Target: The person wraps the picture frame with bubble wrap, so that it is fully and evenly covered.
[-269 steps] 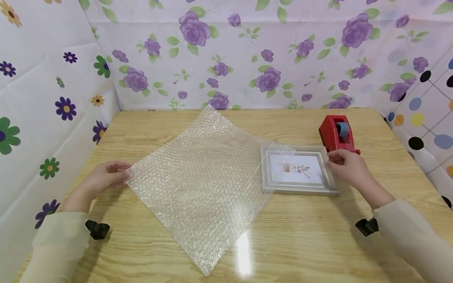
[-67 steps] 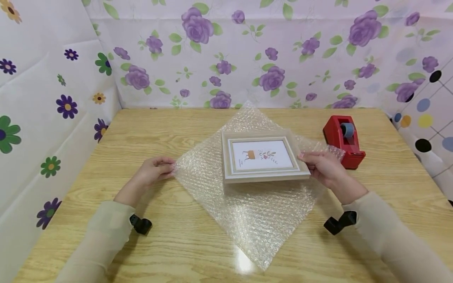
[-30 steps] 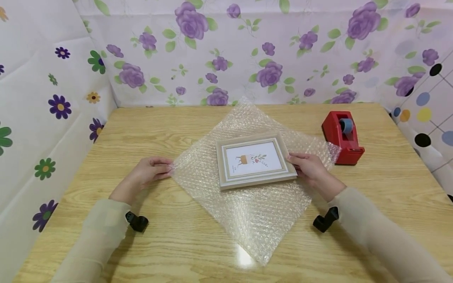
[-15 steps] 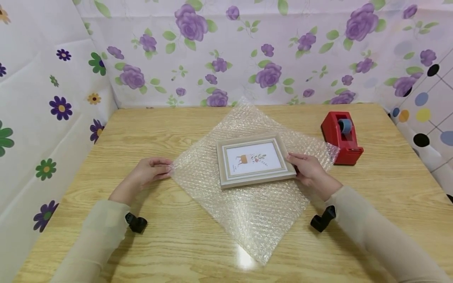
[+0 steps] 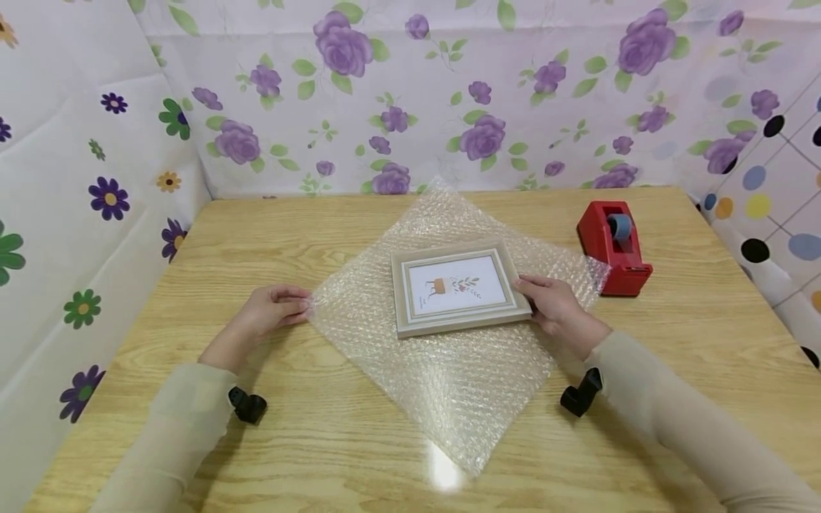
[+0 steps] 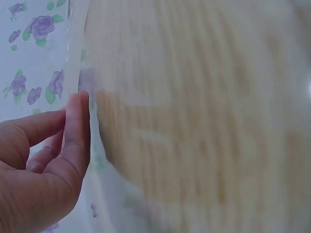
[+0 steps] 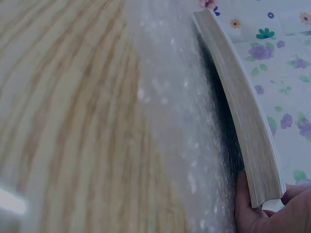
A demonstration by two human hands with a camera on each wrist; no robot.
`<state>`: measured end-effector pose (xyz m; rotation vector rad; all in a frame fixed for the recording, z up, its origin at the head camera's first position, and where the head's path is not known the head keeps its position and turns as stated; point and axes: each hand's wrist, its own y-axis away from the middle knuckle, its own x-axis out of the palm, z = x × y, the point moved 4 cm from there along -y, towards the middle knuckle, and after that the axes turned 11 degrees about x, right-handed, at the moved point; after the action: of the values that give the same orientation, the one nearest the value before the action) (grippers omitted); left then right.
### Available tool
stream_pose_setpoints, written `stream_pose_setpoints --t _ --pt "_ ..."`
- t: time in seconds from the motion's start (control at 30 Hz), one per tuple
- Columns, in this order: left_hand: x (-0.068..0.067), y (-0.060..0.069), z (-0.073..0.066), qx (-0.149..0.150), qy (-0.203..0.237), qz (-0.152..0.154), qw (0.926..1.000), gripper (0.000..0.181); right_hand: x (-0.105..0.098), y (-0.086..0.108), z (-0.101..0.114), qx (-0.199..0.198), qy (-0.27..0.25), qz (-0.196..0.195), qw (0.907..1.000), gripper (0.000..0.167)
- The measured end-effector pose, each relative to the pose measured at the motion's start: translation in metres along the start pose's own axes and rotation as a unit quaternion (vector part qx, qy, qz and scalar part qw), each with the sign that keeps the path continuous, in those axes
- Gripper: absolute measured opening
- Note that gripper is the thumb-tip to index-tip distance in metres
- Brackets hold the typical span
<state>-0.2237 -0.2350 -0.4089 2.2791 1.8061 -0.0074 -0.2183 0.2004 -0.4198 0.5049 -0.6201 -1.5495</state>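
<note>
A sheet of bubble wrap (image 5: 449, 385) lies cornerwise on the wooden table, one corner toward each side. My left hand (image 5: 266, 313) pinches its left corner between thumb and fingers. Over the middle of the sheet is a picture frame (image 5: 458, 288), face up, with a small plant drawing in it. My right hand (image 5: 558, 310) grips the frame's right edge, thumb on top and fingers beneath. In the right wrist view the picture frame (image 7: 248, 131) is seen edge-on, with a dark gap between its underside and the bubble wrap (image 7: 180, 126) near that hand.
A red tape dispenser (image 5: 612, 249) with a blue-cored roll stands at the back right; the wrap's right corner reaches against it. Floral sheeting (image 5: 385, 107) hangs behind the table, with more patterned sheeting at both sides. Bare wooden tabletop (image 5: 333, 442) lies in front.
Earlier the frame lay at the right, partly under the wrap. It has since come left over the sheet, turned slightly and lowered. The wrap has shifted right; the last half second shows little motion.
</note>
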Motion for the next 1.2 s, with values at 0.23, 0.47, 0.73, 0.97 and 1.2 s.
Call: stream_pose_setpoints --t 0.23,0.47,0.73,0.97,1.2 --pt "-0.001 0.0 -0.003 0.022 -0.052 -0.032 0.9979 0.037 -0.001 0.002 0.002 -0.036 0.137 -0.057 0.9882 0.052" --pt "-0.003 -0.002 -0.003 0.044 -0.085 -0.044 0.9944 0.035 0.004 0.012 -0.001 -0.053 0.218 -0.048 0.9734 0.054" --pt "-0.006 -0.003 -0.008 0.038 -0.133 -0.06 0.9886 0.033 0.014 0.027 -0.012 -0.061 0.217 -0.026 0.9738 0.053" --pt "-0.004 -0.008 -0.007 0.055 -0.143 -0.064 0.9861 0.032 0.015 0.034 -0.017 -0.071 0.215 -0.007 0.974 0.053" --pt "-0.007 -0.008 -0.012 0.075 -0.161 -0.072 0.9814 0.028 0.016 0.037 -0.007 -0.109 0.304 -0.029 0.9458 0.05"
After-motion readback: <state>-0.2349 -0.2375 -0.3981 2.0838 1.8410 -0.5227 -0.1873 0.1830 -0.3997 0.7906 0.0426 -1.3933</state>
